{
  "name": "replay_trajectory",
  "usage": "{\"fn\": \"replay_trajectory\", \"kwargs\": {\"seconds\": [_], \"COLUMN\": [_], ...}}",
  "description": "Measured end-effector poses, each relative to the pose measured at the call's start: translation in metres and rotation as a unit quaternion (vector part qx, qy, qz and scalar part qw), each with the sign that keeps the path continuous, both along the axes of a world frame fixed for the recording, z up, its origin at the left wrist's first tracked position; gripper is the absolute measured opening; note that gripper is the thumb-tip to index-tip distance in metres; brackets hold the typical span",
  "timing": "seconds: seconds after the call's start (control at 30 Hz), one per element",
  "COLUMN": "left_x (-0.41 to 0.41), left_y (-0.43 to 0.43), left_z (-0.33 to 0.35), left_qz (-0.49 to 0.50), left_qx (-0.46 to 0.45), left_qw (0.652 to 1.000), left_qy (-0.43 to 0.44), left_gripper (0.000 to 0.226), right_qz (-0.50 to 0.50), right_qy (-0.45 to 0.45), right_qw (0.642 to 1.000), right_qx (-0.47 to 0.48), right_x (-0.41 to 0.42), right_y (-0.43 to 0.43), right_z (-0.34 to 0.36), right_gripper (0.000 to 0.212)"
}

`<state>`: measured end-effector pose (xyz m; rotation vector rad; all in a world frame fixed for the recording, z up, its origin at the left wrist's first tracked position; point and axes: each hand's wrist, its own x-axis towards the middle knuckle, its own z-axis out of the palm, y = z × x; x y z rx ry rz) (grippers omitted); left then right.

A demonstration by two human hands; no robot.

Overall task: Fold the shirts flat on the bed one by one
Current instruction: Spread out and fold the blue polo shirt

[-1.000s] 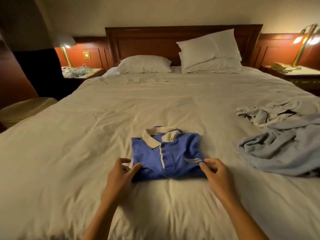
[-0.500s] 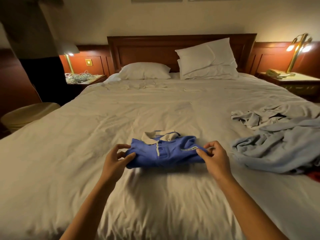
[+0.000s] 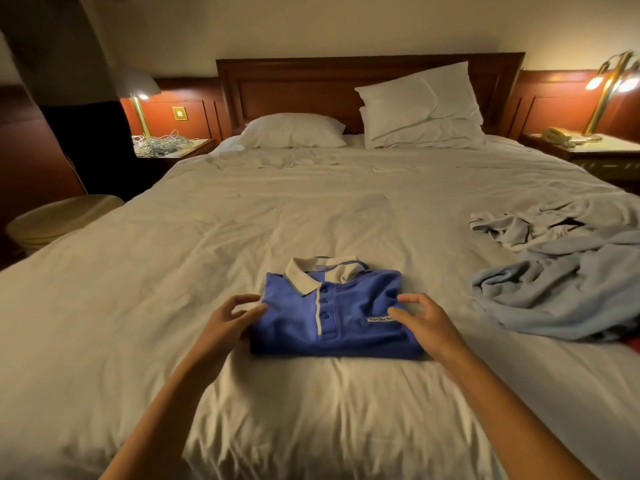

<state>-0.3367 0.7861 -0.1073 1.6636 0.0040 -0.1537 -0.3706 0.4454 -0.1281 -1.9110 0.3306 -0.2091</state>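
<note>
1 fld shirt (image 3: pixel 346 320), 2 hands (image 3: pixel 225 323) (image 3: pixel 431 323), 2 lamps (image 3: pixel 138 86) (image 3: pixel 607 84).

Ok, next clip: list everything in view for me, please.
bed: one, white rumpled sheet
blue polo shirt: one, blue with cream collar, folded mid-bed
loose garments: a heap, pale blue and grey, bed's right side
headboard: one, dark wood, at bed's head
flat pillow: one, white, left
propped pillows: apparently two, white, right
left lamp: one, brass, on left nightstand
right lamp: one, brass, on right nightstand
cables: one tangle, white, left nightstand
telephone: one, cream, right nightstand
stool: one, cream, left of bed
left hand: one, touching shirt's left edge
right hand: one, resting on shirt's right side
</note>
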Motion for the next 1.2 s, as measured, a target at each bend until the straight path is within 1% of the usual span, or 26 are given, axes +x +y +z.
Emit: {"fn": "replay_trajectory", "kwargs": {"seconds": [0.1,0.2,0.3,0.37,0.43,0.5,0.53,0.57,0.6,0.63,0.67,0.7,0.73,0.77,0.87,0.93,0.97,1.0,1.07,1.1,1.17,1.2], "left_x": [0.009,0.011,0.01,0.017,0.03,0.05,0.06,0.071,0.08,0.089,0.097,0.103,0.107,0.111,0.122,0.131,0.133,0.135,0.136,0.135,0.135,0.134], "left_y": [-0.019,-0.021,-0.016,-0.017,-0.021,-0.024,-0.026,-0.028,-0.032,-0.037,-0.043,-0.049,-0.054,-0.059,-0.064,-0.062,-0.061,-0.06,-0.059,-0.058,-0.057,-0.057], "left_z": [-0.004,-0.014,-0.028,-0.031,-0.025,-0.019,-0.017,-0.015,-0.015,-0.016,-0.018,-0.02,-0.023,-0.026,-0.029,-0.028,-0.03,-0.034,-0.045,-0.05,-0.051,-0.048], "left_qz": [0.028,0.094,0.1,0.084,0.078,0.079,0.082,0.086,0.092,0.103,0.117,0.132,0.148,0.164,0.221,0.244,0.245,0.237,0.202,0.181,0.142,0.129], "left_qx": [0.001,0.051,0.152,0.182,0.175,0.148,0.131,0.116,0.108,0.107,0.11,0.115,0.118,0.122,0.118,0.103,0.109,0.128,0.194,0.224,0.266,0.282], "left_qw": [1.0,0.993,0.98,0.979,0.982,0.985,0.987,0.989,0.989,0.988,0.986,0.984,0.981,0.979,0.966,0.96,0.958,0.958,0.957,0.955,0.95,0.947], "left_qy": [0.0,-0.047,-0.077,-0.046,0.005,0.03,0.037,0.043,0.046,0.046,0.045,0.04,0.029,0.009,-0.057,-0.09,-0.097,-0.096,-0.076,-0.071,-0.077,-0.079], "left_gripper": [0.02,0.018,0.019,0.016,0.022,0.037,0.045,0.051,0.054,0.053,0.05,0.047,0.043,0.038,0.021,0.017,0.016,0.015,0.017,0.019,0.026,0.033], "right_qz": [-0.029,-0.067,-0.067,-0.071,-0.093,-0.101,-0.098,-0.092,-0.088,-0.085,-0.085,-0.093,-0.11,-0.132,-0.195,-0.215,-0.213,-0.202,-0.166,-0.15,-0.134,-0.13], "right_qy": [-0.026,-0.055,-0.013,0.022,0.043,0.052,0.053,0.053,0.055,0.054,0.054,0.053,0.045,0.027,-0.048,-0.084,-0.079,-0.053,0.024,0.048,0.06,0.06], "right_qw": [0.999,0.996,0.998,0.997,0.995,0.994,0.993,0.993,0.991,0.991,0.992,0.993,0.993,0.991,0.978,0.97,0.97,0.973,0.976,0.976,0.975,0.973], "right_qx": [0.011,-0.004,-0.014,-0.009,-0.013,0.005,0.028,0.056,0.08,0.086,0.075,0.051,0.025,0.003,-0.05,-0.069,-0.081,-0.101,-0.14,-0.151,-0.169,-0.182], "right_x": [0.011,0.007,-0.001,0.001,0.013,0.034,0.046,0.059,0.07,0.079,0.089,0.097,0.102,0.106,0.116,0.125,0.127,0.128,0.125,0.123,0.123,0.124], "right_y": [0.018,0.019,0.009,0.0,-0.006,-0.009,-0.009,-0.008,-0.004,0.0,0.004,0.009,0.014,0.019,0.028,0.026,0.023,0.019,0.012,0.01,0.01,0.011], "right_z": [0.003,-0.005,-0.021,-0.024,-0.019,-0.011,-0.006,-0.002,0.002,0.005,0.005,0.004,0.003,0.001,0.004,0.007,0.004,-0.001,-0.016,-0.022,-0.024,-0.02], "right_gripper": [0.02,0.014,0.02,0.026,0.032,0.039,0.037,0.029,0.021,0.019,0.022,0.03,0.039,0.042,0.026,0.02,0.018,0.018,0.019,0.02,0.026,0.031]}}
